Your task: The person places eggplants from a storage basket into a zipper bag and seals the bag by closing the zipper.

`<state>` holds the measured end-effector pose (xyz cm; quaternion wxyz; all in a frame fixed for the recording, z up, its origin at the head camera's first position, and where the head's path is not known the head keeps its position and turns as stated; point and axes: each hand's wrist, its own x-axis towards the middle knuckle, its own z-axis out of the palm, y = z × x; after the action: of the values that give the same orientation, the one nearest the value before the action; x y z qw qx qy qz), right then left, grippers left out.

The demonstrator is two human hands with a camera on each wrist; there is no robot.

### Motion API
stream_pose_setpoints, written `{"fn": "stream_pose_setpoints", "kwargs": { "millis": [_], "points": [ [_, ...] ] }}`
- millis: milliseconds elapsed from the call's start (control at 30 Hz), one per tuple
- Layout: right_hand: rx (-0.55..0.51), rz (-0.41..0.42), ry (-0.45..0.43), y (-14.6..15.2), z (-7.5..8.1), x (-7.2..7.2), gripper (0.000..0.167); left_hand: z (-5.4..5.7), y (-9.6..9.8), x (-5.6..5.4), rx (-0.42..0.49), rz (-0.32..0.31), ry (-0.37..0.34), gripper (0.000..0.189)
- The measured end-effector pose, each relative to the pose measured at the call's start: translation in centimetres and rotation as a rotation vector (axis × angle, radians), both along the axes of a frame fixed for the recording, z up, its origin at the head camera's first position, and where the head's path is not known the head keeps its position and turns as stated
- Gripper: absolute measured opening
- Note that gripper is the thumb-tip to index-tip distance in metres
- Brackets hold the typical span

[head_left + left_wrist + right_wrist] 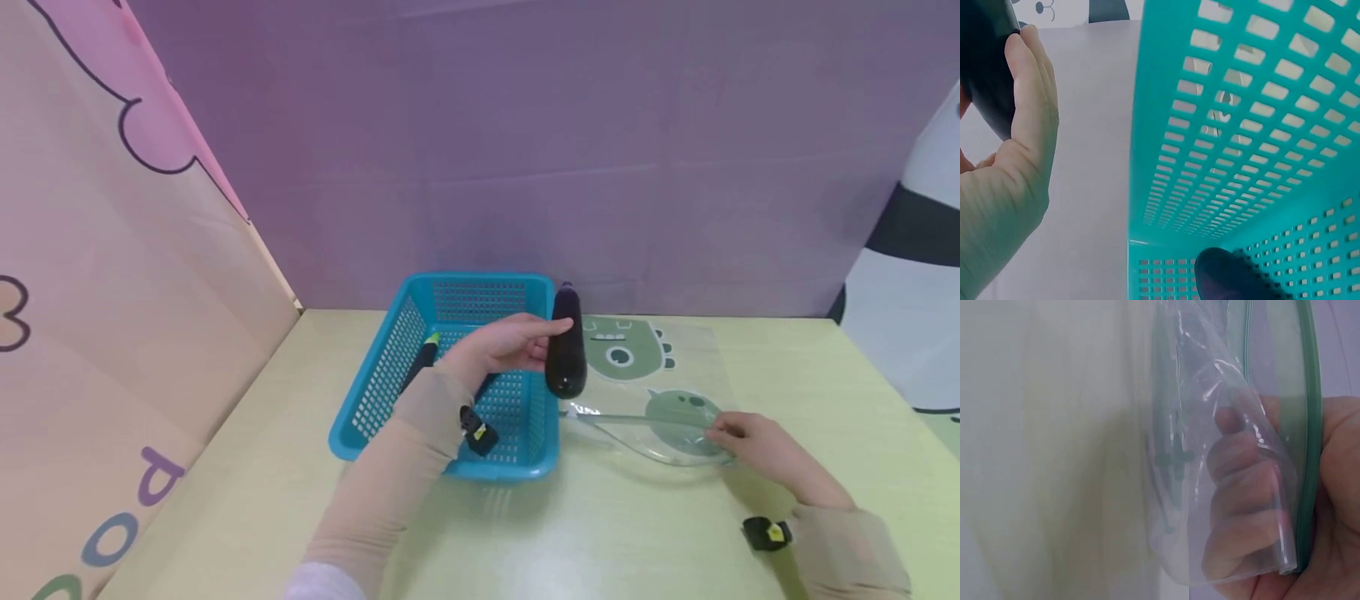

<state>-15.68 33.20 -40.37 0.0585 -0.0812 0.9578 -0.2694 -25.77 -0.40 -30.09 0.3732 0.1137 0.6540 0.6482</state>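
Observation:
My left hand [510, 343] grips a dark purple eggplant [566, 350] just beyond the right rim of a blue plastic basket [546, 462]. In the left wrist view the fingers wrap the eggplant [985, 69] beside the basket wall [1154, 125]. To the right, a clear zip bag [701, 358] with green cartoon prints lies on the table, its mouth parted. My right hand [765, 450] pinches the bag's right end at the opening. Through the clear film [1210, 381], the right wrist view shows curled fingers next to the green zip strip.
Inside the basket lies a dark vegetable with a green tip [422, 360], partly behind the left arm. The left wrist view shows a rounded dark end [1229, 275] in the basket. A purple cloth wall [487, 150] stands behind the pale table [615, 542].

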Motion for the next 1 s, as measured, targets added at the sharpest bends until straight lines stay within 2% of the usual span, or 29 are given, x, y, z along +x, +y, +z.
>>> {"fn": "stream_pose_setpoints", "kwargs": {
  "millis": [400,733,833,1000],
  "points": [
    [-0.01,0.0,-0.013,0.0,0.0,0.0,0.02,0.2,1.9,1.2,0.012,-0.072,-0.005,0.044],
    [-0.012,0.003,0.007,0.0,-0.2,-0.2,0.021,1.4,3.0,1.9,0.021,-0.131,-0.009,0.045],
    [-0.016,0.005,0.01,0.0,-0.2,-0.2,0.02,1.7,3.4,2.1,0.019,-0.127,-0.023,0.045],
    [-0.017,0.006,0.006,-0.1,-0.1,-0.2,0.019,1.9,4.2,2.5,0.017,-0.082,-0.067,0.045]
  ]
}}
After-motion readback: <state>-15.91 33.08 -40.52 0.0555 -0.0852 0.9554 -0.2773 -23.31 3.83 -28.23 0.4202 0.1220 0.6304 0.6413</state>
